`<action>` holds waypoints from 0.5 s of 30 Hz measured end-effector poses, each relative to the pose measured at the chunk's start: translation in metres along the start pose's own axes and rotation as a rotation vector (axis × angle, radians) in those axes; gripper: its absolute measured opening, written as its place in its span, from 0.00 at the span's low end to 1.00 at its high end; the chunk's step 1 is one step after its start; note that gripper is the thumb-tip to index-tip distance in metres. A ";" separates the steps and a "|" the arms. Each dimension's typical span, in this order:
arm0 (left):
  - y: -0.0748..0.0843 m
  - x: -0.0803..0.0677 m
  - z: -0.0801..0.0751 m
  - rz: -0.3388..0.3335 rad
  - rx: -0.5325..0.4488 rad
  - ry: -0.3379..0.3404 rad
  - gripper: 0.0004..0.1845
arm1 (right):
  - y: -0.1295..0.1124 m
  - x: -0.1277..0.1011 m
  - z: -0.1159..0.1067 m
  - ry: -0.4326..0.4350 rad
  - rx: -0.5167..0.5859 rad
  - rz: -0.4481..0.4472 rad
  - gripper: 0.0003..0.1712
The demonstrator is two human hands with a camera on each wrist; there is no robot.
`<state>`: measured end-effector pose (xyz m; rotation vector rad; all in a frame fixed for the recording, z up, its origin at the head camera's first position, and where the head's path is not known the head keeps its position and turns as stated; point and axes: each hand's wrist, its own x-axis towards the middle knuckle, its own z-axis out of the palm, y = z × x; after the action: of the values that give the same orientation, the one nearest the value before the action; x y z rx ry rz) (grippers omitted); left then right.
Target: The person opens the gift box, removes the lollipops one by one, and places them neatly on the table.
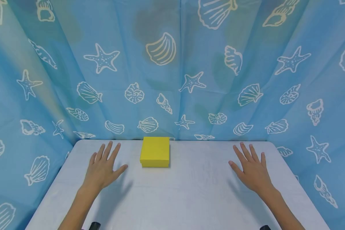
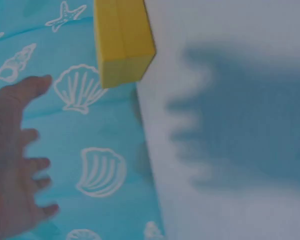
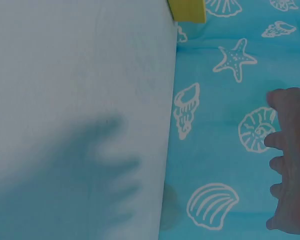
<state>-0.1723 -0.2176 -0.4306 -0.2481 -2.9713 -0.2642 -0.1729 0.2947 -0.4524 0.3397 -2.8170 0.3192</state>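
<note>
A closed yellow box [image 1: 155,151] sits on the white table [image 1: 184,191] near its far edge, a little left of centre. My left hand [image 1: 103,166] hovers flat just left of the box, fingers spread and straight, holding nothing. Far off on the right side of the table my right hand [image 1: 251,169] is held the same way, spread and empty. In the left wrist view the yellow box [image 2: 121,42] shows at the top, beyond the left hand [image 2: 15,160]. The right wrist view catches a corner of the yellow box [image 3: 187,10] and the right hand's fingers [image 3: 290,160].
A blue curtain [image 1: 172,70] printed with white shells and starfish hangs close behind the table and wraps both sides. Both hands cast shadows on the tabletop. Two dark objects [image 1: 94,226] peek in at the bottom edge.
</note>
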 end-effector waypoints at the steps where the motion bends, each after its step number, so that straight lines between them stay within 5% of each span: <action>1: -0.001 0.001 0.002 0.017 -0.019 0.026 0.47 | -0.002 0.001 0.001 0.009 0.008 -0.006 0.40; 6: -0.002 0.003 0.018 0.067 -0.165 0.112 0.45 | -0.017 0.005 0.007 0.062 0.092 -0.041 0.39; 15: 0.006 0.010 0.040 -0.014 -0.465 -0.014 0.40 | -0.051 0.017 0.021 -0.011 0.252 -0.016 0.38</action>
<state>-0.1859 -0.2026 -0.4672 -0.2782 -2.8827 -0.9572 -0.1805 0.2383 -0.4572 0.4174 -2.7865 0.6735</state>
